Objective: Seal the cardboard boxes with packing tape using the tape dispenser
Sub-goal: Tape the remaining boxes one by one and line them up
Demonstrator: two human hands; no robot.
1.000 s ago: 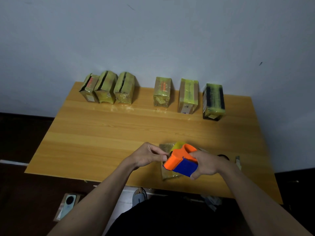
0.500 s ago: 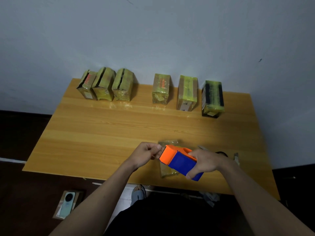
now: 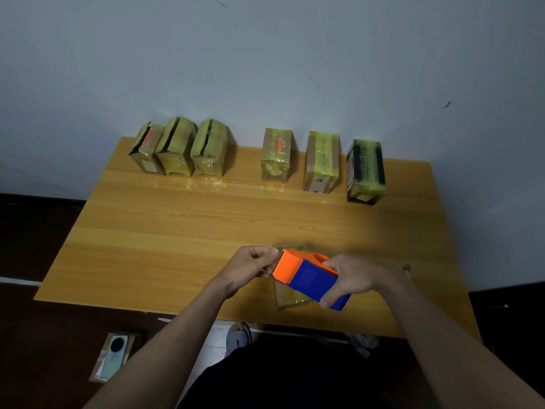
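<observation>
Plain grey wall behind, wooden table (image 3: 177, 231) in front. Tape dispenser (image 3: 309, 276), orange and blue, is held above the near edge at 6 o'clock. Right hand (image 3: 356, 278) wraps it, fingers clamped round the blue body, likely to steady it. Left hand (image 3: 250, 268) is at its 9 o'clock, fingertips pinched together at the orange mouth, probably drawing the tape end; tape itself too thin to see. Small box (image 3: 287, 299) lies under the dispenser, mostly hidden, likely next to seal. At 12 o'clock: three open-topped boxes (image 3: 180, 149) touching, then three taped boxes (image 3: 321, 163) spaced apart, probably done. Phone (image 3: 113, 357) on floor at 7 o'clock.
</observation>
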